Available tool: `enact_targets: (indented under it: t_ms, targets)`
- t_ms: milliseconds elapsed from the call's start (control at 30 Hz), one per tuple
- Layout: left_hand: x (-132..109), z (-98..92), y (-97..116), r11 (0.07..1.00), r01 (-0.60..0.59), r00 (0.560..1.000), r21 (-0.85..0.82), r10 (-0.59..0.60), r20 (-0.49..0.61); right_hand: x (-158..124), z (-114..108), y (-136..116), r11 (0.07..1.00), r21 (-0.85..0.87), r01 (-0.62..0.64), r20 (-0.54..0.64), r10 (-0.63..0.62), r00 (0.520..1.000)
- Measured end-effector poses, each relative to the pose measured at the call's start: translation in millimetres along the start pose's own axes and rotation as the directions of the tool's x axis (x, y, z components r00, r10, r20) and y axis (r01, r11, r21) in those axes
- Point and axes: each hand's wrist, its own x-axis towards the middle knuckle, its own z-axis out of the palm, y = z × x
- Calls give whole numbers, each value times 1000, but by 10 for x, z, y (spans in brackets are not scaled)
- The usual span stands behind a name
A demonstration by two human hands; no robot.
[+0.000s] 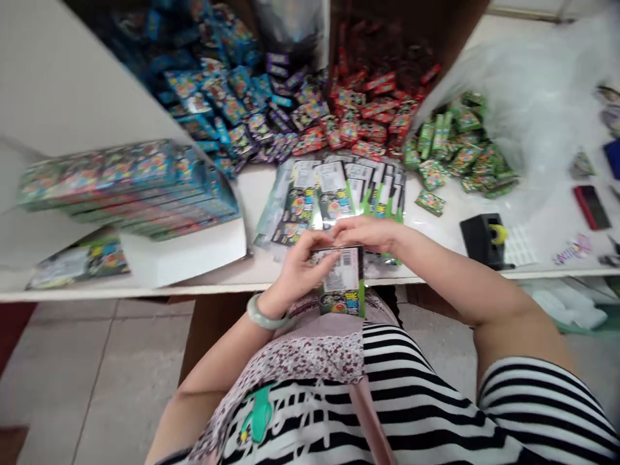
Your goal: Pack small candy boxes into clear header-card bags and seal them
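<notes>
My left hand (299, 268) and my right hand (369, 234) are both closed on one printed bag (345, 284) with a white barcode label, held upright just in front of the white table's near edge (194, 284). The left hand grips its left side; the right hand's fingers pinch along its top edge. A pale green bangle (264, 315) sits on my left wrist. Just beyond the hands a fanned row of the same flat bags (339, 194) lies on the table.
Heaps of small packets lie at the back: blue (217, 97), purple (285, 84), red (378, 103), green (460, 148). Stacked filled packs (130, 184) rest on a white box at left. A black tape dispenser (484, 239), a clear plastic sheet (533, 84) and a red phone (591, 206) sit at right.
</notes>
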Motion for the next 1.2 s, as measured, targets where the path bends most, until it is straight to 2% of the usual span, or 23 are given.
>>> enact_targets:
  t_ms: [67,133,167,200,233,267,300,333,400,467,533,633,733,833,933,1000,1100,1133,1200]
  targets:
    - [42,-55,22,1000,15,997,13,-16,76,21,-35,72,1000,-14,-26,16,26,1000]
    - [64,-138,-1,998,47,995,39,-50,90,-33,-196,169,991,-130,-27,-45,22,999]
    - [65,-193,-34,996,80,995,50,-83,63,-99,-333,230,978,-204,-28,-118,4,993]
    - [60,-254,-79,990,128,992,51,-129,12,-189,-506,301,955,-290,-57,-243,-16,970]
    - [52,-317,-133,981,191,980,35,-189,-62,-299,-709,381,929,-353,-115,-389,-34,920]
    - [46,-377,-192,967,255,954,-2,-252,-162,-419,-928,470,880,-422,-218,-582,-78,810]
    - [46,-428,-248,951,304,910,-56,-307,-279,-540,-1151,566,811,-441,-385,-757,-106,645]
    - [54,-465,-296,937,327,850,-120,-348,-395,-653,-1362,666,785,-406,-468,-830,-103,548]
    - [97,-487,-357,922,307,726,-234,-386,-569,-827,-1701,868,752,-341,-564,-899,-86,429]
    - [163,-447,-369,912,260,653,-317,-407,-639,-913,-1897,1051,750,-291,-594,-922,-54,384]
    - [229,-384,-362,886,241,639,-397,-452,-622,-930,-1975,1200,766,-256,-590,-932,-34,361]
    - [280,-325,-395,829,223,643,-513,-520,-562,-912,-1994,1357,821,-206,-533,-942,-19,335]
    - [248,-349,-510,774,278,640,-568,-591,-491,-916,-1985,1457,885,-158,-438,-945,-7,327]
    - [153,-423,-635,759,400,644,-514,-632,-432,-940,-1949,1516,931,-150,-332,-935,-24,353]
    - [61,-498,-690,794,473,676,-382,-605,-420,-951,-1895,1528,945,-195,-263,-924,-87,374]
    - [33,-527,-676,812,486,704,-322,-582,-406,-942,-1863,1506,934,-257,-249,-921,-158,357]
    - [44,-522,-603,836,437,724,-331,-546,-422,-898,-1804,1447,880,-393,-266,-895,-299,332]
    - [55,-509,-576,838,417,722,-351,-540,-433,-875,-1778,1427,853,-443,-274,-873,-341,350]
    - [77,-477,-538,832,391,711,-393,-544,-445,-828,-1728,1397,796,-538,-277,-808,-394,439]
